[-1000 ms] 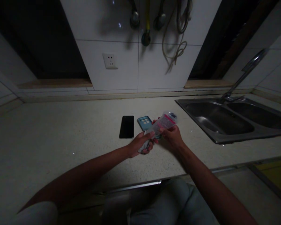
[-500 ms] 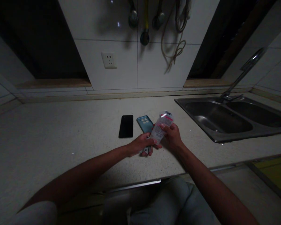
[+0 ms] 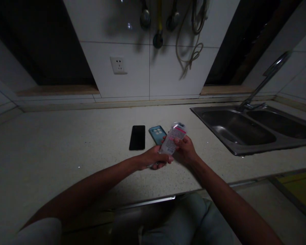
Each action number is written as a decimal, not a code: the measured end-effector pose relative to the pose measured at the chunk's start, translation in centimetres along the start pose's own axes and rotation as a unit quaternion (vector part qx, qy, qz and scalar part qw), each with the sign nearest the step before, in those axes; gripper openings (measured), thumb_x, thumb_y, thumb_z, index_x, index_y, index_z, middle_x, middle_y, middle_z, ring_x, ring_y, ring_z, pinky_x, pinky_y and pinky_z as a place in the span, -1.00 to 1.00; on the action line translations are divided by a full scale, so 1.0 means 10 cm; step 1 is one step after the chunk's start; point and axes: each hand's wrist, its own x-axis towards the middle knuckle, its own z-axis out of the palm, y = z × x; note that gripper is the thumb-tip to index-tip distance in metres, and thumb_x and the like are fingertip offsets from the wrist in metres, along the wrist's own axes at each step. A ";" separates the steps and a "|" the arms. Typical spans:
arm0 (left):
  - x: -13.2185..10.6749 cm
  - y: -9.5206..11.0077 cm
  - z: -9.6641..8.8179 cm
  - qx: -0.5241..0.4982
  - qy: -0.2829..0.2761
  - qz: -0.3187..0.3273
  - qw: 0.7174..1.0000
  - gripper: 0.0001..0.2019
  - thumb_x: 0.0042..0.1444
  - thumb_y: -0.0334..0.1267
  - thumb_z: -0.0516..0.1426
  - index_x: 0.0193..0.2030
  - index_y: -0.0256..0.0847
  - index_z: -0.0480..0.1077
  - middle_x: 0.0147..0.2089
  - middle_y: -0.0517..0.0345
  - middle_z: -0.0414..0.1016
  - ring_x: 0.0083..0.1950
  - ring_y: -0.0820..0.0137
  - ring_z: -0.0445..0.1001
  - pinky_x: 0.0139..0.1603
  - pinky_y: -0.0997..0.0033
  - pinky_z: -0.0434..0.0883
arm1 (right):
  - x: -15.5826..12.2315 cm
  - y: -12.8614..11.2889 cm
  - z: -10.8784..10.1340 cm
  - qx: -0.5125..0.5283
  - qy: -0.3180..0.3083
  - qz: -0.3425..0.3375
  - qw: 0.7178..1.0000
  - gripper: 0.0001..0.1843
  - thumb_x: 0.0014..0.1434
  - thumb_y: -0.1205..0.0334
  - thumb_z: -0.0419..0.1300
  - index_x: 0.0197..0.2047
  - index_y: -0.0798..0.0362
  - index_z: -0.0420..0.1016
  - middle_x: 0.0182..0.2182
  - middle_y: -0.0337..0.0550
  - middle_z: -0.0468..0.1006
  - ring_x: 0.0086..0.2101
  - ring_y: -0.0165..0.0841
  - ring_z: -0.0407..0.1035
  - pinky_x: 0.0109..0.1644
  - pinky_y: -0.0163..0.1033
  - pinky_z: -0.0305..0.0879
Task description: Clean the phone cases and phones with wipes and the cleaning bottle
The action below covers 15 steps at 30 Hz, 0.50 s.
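Between my two hands is a clear plastic package with a pink stripe and small print, tilted up to the right. My left hand is closed round its lower end, thumb on top. My right hand pinches its right edge, thumb across the printed face. What lies inside the package is too dim to make out. Just behind my hands a teal phone case with camera holes lies on the counter, its lower part covered by them. A black smartphone lies flat to the left of the case.
A steel double-bowl sink with a tall faucet is set into the right of the pale counter. On the tiled wall are a power socket, pipe fittings and a looped cord.
The package has turned a little in my hands, and its printed face shows more plainly. Both hands have shifted slightly. The smartphone and the case stay where they were.
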 end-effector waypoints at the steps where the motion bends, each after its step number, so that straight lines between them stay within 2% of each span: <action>1: 0.00 -0.01 -0.01 0.003 -0.005 -0.009 1.000 -0.68 -0.03 -0.09 0.32 -0.32 -0.23 0.33 -0.63 0.36 0.30 -0.71 0.63 0.10 -0.74 0.62 0.03 | 0.00 0.00 0.01 -0.001 -0.001 0.002 1.000 -0.49 -0.17 -0.10 0.52 -0.22 0.03 0.59 -0.32 -0.05 0.69 -0.35 -0.15 0.60 -0.21 -0.06 0.54; 8: 0.03 -0.03 -0.06 -0.006 -0.039 -0.017 0.999 -0.75 -0.06 -0.22 0.29 -0.32 -0.21 0.31 -0.63 0.39 0.22 -0.67 0.64 0.07 -0.71 0.64 0.01 | -0.01 -0.02 0.04 -0.006 0.004 0.000 1.000 -0.51 -0.17 -0.11 0.51 -0.26 0.03 0.60 -0.35 -0.07 0.69 -0.36 -0.17 0.59 -0.23 -0.10 0.53; 15: 0.04 -0.03 -0.06 -0.053 -0.043 -0.014 0.998 -0.76 -0.13 -0.34 0.30 -0.36 -0.23 0.31 -0.57 0.37 0.24 -0.66 0.67 0.08 -0.70 0.64 -0.01 | -0.01 -0.01 0.05 -0.008 0.009 -0.003 1.000 -0.53 -0.20 -0.10 0.52 -0.31 0.05 0.62 -0.36 -0.05 0.70 -0.39 -0.21 0.57 -0.26 -0.14 0.52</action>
